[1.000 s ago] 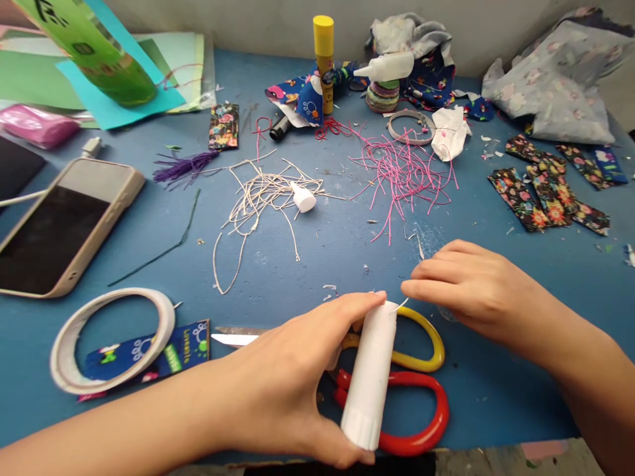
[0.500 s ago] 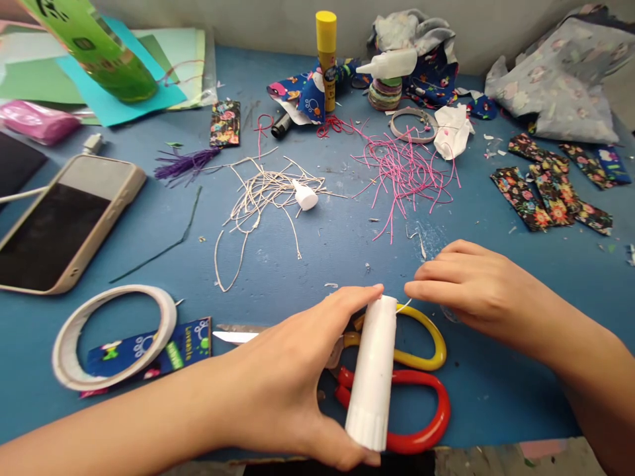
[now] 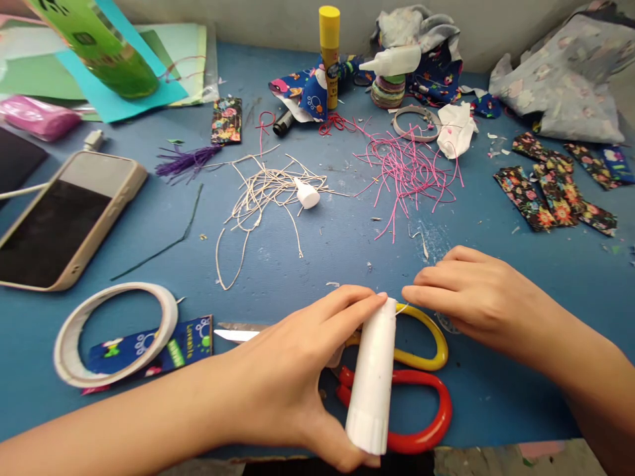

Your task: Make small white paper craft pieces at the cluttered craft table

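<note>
A white tube (image 3: pixel 373 377), shaped like a glue stick, is gripped end to end by my left hand (image 3: pixel 292 377), thumb at its lower end and fingertips at the upper. From the tube's upper right a short white string (image 3: pixel 402 309) runs to my right hand (image 3: pixel 464 284), whose fingers pinch it. Below the tube lie scissors with a yellow handle loop (image 3: pixel 441 344) and a red handle loop (image 3: pixel 444 416); their blades pass partly under my left hand. Something clear, mostly hidden, shows under my right hand.
Beige strings (image 3: pixel 270 188) with a white nozzle cap (image 3: pixel 307 194) and pink strings (image 3: pixel 411 168) lie mid-table. At left are a tape roll (image 3: pixel 62 354) and a phone (image 3: pixel 49 225). A yellow glue stick (image 3: pixel 329 39) stands behind; floral fabric strips (image 3: pixel 526 198) lie at right.
Both hands stay nearly in place. My left fingers have shifted slightly at the tube's top, and my right fingertips sit a little closer to the tube and lower.
</note>
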A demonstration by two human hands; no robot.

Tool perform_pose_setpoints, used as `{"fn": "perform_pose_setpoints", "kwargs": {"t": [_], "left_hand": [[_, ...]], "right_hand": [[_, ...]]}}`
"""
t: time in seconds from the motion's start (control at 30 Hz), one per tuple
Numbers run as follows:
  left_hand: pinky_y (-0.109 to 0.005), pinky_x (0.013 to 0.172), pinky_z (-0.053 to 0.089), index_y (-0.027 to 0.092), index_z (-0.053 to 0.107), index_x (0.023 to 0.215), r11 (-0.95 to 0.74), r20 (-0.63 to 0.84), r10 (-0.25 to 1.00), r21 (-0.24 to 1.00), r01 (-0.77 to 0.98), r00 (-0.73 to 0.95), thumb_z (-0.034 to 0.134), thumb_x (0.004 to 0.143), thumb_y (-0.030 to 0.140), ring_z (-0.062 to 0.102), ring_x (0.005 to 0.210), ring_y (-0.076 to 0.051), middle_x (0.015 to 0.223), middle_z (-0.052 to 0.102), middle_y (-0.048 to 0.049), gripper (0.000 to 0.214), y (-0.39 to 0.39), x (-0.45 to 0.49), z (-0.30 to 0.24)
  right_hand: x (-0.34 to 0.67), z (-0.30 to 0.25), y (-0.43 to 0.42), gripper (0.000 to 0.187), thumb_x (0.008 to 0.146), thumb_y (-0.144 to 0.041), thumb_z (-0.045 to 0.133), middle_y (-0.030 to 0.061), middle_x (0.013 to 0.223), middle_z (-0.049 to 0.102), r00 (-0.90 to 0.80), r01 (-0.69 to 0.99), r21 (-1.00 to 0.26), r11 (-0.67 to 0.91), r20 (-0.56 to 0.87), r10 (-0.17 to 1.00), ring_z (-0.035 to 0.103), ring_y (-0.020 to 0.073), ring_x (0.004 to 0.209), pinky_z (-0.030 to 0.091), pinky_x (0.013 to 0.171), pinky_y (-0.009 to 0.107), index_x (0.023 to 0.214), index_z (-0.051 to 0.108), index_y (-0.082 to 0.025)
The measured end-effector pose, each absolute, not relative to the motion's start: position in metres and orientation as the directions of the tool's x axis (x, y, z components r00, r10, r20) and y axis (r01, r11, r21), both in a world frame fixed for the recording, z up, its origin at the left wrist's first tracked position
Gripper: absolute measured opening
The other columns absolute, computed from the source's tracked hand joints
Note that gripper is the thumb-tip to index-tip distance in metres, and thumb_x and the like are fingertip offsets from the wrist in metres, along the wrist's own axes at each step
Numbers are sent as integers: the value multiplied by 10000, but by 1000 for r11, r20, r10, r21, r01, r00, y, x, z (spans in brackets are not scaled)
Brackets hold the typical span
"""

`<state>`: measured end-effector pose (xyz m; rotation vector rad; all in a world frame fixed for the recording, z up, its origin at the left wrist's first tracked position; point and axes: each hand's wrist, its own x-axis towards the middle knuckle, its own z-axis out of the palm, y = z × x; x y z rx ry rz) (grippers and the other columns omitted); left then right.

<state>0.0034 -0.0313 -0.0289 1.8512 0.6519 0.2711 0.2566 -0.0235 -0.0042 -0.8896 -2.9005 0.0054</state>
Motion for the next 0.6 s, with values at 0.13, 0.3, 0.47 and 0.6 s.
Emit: {"fn": "perform_pose_setpoints", "kwargs": {"t": [0.13,0.3,0.47,0.6], "left_hand": [[-402,1011,483,217,310,1437,-253,-114,555,920,298,824,869,484,303,515,1188,-303,1401,420,-117,1108,-32,4,-29],[-418,1044,455,212,285,1445,-296,-113,546,901,317,830,862,489,285,492,1228,-321,1424,407,-131,1119,-33,3,-30],[-396,1032,466,215,234,1470,-379,-67,520,876,300,852,845,516,262,507,1223,-313,1471,361,-144,1134,-34,1,-34],[-393,1013,478,234,212,1481,-389,-47,517,876,283,855,847,521,269,517,1217,-317,1473,360,-145,1152,-36,1,-35]], "right_hand": [[256,-6,-24,385,994,-103,265,31,731,663,-819,562,-50,825,101,564,540,140,586,352,633,294,861,621,-166],[255,-12,-21,366,984,-98,290,24,717,656,-823,551,-108,827,91,560,524,139,581,347,628,287,879,632,-173],[256,-17,-20,334,972,-91,326,23,740,659,-826,539,-194,820,68,559,525,141,605,347,642,285,904,642,-176],[257,-18,-19,312,975,-107,341,28,777,671,-827,528,-255,810,60,558,537,134,631,352,665,282,939,641,-184]]}}
